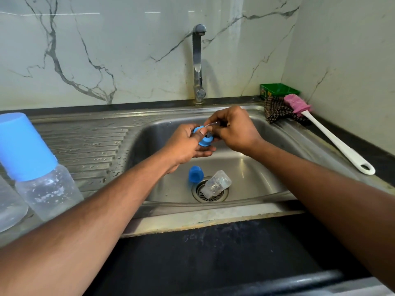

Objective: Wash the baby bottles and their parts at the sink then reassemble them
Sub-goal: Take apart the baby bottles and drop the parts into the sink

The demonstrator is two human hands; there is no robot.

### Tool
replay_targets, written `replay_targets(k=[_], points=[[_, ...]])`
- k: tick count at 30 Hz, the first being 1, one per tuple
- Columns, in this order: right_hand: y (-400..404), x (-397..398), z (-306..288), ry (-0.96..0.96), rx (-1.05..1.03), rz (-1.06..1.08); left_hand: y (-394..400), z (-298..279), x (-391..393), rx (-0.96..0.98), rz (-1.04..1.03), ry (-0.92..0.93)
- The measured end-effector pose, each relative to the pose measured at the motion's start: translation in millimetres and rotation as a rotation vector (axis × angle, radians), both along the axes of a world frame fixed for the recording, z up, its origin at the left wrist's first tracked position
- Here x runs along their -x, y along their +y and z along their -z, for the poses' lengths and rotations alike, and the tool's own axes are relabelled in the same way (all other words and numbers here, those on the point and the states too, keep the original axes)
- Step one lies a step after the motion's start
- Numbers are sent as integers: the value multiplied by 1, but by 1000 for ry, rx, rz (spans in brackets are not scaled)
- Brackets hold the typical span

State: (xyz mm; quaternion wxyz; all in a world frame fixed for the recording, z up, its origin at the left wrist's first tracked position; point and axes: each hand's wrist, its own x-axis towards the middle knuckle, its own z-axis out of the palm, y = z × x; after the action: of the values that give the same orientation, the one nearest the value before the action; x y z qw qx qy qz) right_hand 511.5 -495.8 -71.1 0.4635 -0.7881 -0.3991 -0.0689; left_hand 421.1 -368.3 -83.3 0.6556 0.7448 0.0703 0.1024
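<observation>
Gleaming steel sink under marble wall

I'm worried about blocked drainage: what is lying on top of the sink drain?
A clear bottle lies on its side across the drain, hiding part of the grate. A blue cap sits beside it.
</observation>
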Motion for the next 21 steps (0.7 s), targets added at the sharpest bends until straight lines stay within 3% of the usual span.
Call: replay_targets(k=[6,14,21], points=[[-10,-5,1,379,-95,-206,5,2,5,-84,60,7],[-17,-14,0,775,-258,-285,5,1,6,-15,82,-21],[-17,-18,10,836,-157,-300,15,7,6,-187,-58,191]])
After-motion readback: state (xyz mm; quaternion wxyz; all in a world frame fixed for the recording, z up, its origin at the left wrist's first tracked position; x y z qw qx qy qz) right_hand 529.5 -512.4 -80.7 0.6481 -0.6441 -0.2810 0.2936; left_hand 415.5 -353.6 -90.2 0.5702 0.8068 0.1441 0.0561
